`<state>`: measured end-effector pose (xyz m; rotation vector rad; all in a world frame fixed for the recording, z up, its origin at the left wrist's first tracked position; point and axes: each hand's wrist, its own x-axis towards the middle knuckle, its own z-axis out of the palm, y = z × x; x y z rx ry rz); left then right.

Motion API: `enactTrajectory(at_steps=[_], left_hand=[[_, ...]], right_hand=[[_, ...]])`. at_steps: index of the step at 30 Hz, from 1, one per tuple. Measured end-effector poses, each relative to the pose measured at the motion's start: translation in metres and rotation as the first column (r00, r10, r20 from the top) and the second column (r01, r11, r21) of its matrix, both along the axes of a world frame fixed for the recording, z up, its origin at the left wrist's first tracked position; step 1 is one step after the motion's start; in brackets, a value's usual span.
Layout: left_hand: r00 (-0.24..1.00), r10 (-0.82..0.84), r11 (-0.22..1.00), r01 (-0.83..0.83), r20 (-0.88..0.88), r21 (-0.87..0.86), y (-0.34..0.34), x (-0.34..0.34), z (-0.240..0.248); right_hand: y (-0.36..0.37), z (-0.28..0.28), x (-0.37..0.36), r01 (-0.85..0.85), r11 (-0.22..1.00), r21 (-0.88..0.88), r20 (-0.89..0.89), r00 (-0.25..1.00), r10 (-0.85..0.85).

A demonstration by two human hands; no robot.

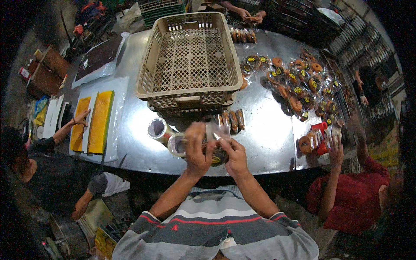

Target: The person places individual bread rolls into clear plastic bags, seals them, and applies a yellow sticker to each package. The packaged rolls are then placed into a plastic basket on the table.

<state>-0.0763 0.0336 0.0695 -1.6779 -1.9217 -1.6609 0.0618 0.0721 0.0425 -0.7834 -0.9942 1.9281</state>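
At the table's near edge my left hand [198, 151] is curled closed, its fingertips smeared by motion, at a clear plastic wrapper [211, 130]. Facing it, my right hand [235, 158] pinches the same clear plastic between thumb and fingers. Below and between the hands shows a wrapped doughnut [216, 159] with a yellow and black label, partly hidden by the fingers. Just beyond them stands a short row of wrapped doughnuts [234, 120]. Two rolls of pale film or tape [177, 144] sit beside my left hand; what they are exactly is unclear.
A beige plastic crate [190, 93] rests at the middle of the metal table [268, 147]. Many wrapped doughnuts [299, 78] lie heaped at the right. Yellow slabs [102, 123] are under a co-worker's hand [81, 118] at left. Another co-worker's hand [336, 147] is at right.
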Motion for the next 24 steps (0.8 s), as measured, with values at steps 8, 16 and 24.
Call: enactTrajectory(at_steps=[8, 16, 24], left_hand=[[0.766, -0.487, 0.7, 0.629, 0.419, -0.337, -0.035, -0.034, 0.007], [0.67, -0.393, 0.623, 0.698, 0.63, -0.353, -0.04, -0.036, -0.006], [0.659, -0.247, 0.627, 0.668, 0.711, -0.401, -0.043, -0.037, -0.014]], right_hand=[[0.009, 0.026, 0.018, -0.29, 0.813, 0.504, 0.337, 0.933, 0.124], [0.004, 0.028, 0.007, -0.166, 0.856, 0.489, 0.213, 0.975, 0.067], [-0.005, 0.015, 0.004, -0.12, 0.797, 0.593, 0.549, 0.784, -0.29]])
